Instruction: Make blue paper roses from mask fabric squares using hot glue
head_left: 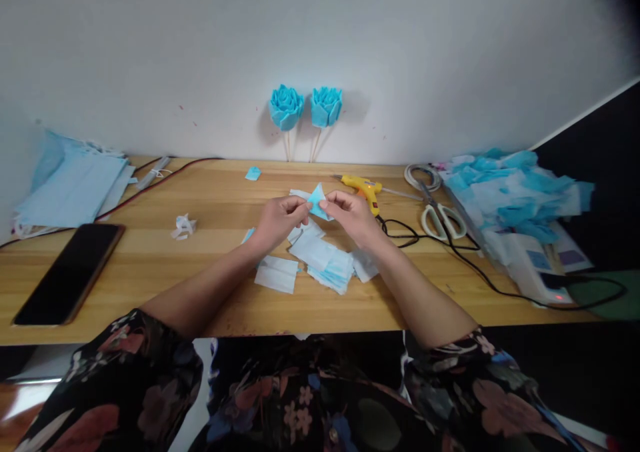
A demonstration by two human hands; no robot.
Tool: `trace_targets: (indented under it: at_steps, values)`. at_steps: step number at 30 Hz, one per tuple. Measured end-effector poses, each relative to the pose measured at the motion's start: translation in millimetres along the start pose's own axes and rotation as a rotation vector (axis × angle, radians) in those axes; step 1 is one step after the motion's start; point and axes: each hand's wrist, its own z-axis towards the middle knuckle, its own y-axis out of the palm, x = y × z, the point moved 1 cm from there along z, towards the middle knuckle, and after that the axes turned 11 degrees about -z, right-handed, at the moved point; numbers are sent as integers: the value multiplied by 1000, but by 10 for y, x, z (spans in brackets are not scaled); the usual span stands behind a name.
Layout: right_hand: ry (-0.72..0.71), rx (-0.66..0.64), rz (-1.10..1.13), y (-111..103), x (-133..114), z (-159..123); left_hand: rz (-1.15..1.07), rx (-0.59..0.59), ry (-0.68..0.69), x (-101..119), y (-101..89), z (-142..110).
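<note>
A small, pointed piece of light-blue thin fabric [317,201] was held up above the middle of the table, between the two hands. The left hand [285,220] pinched its left edge between thumb and fingers, and the right hand [351,215] gripped its right side in the same way. Beneath and just nearer the person lay a loose pile of white and pale-blue fabric rectangles [325,260], with one white fabric rectangle [277,275] beside it on the left. A yellow plastic glue gun [364,187] rested just beyond the right hand, and farther right were white-handled metal scissors [444,221] and a large heap of blue and white fabric scraps [520,192]. Behind, two bright-blue rose-shaped flowers [287,109] on thin sticks stood against the pale wall [200,59]. To the left, a black rectangular phone [70,273] lay on the wood-grained table [215,195], near a stack of pale-blue face masks [75,182]
</note>
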Motion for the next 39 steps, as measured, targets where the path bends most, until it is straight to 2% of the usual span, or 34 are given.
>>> trace_targets:
  at_steps: [6,9,12,15,17,19,21,22,25,28,31,34,38,39]
  values:
    - [-64,38,-54,-13,-5,0,-82,-17,30,32,-2,-6]
    - [-65,71,-57,32,-2,-6,-106,-48,6,25,11,-12]
    - [-91,65,-86,63,2,-2,-111,-17,-30,0,6,-13]
    - [-164,68,-247,-82,-27,18,-109,11,-48,-17,-19,-3]
    - [-168,160,-482,-306,-52,33,-115,28,-37,-20,-38,8]
    - [-27,314,-785,-576,-45,49,-122,49,-23,-21,-52,19]
    - [150,368,-1006,-797,11,73,-126,67,-16,-19,-59,27]
    - [231,365,-1083,-870,56,89,-126,76,-13,-15,-60,30]
    - [420,193,-1205,-918,218,143,-125,81,-6,4,-63,37]
    - [472,91,-1144,-814,322,177,-134,72,-6,12,-77,50]
    - [450,94,-1117,-722,352,187,-172,47,-16,-17,-106,77]
    - [430,106,-1049,-717,384,194,-234,-2,-34,-68,-140,110]
    - [359,140,-775,-778,441,238,-313,-75,-69,-77,-189,153]
    - [315,197,-616,-794,433,253,-332,-87,-85,-62,-206,165]
